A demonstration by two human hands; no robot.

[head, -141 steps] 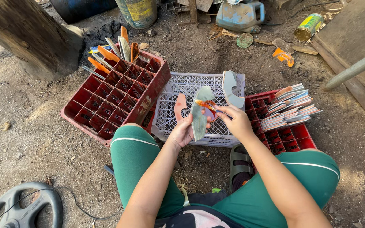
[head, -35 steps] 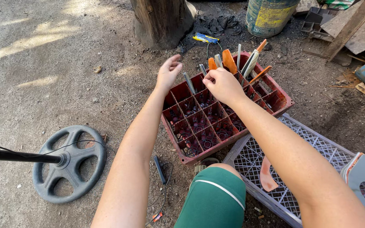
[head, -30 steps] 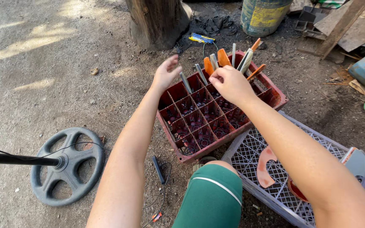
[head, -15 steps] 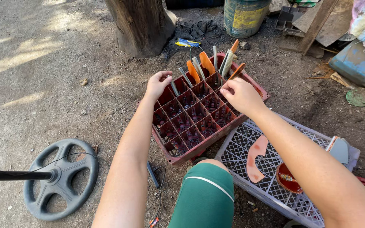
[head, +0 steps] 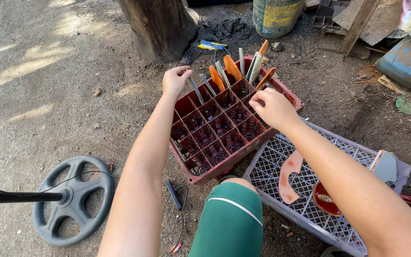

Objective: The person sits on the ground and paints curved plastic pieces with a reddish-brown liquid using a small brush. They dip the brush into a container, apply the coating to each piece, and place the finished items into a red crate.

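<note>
On bare dirt, both hands hover half-curled over the red crate (head: 215, 143), seemingly holding nothing.

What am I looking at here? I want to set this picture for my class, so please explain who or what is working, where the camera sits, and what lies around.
No machine here: a person is working with two bare hands. The one camera is worn on the person's head and looks down, so the arms reach in from the bottom edge. The person sits on dirt ground. The left hand rests at the far rim of a red crate divided into small cells; the right hand hovers over its far corner, fingers pinched, though I cannot tell if it holds anything. Blades with orange and grey handles stand in the far cells. Beside it lies a grey mesh crate bearing an orange curved piece. A grey wheel lies left.
</note>
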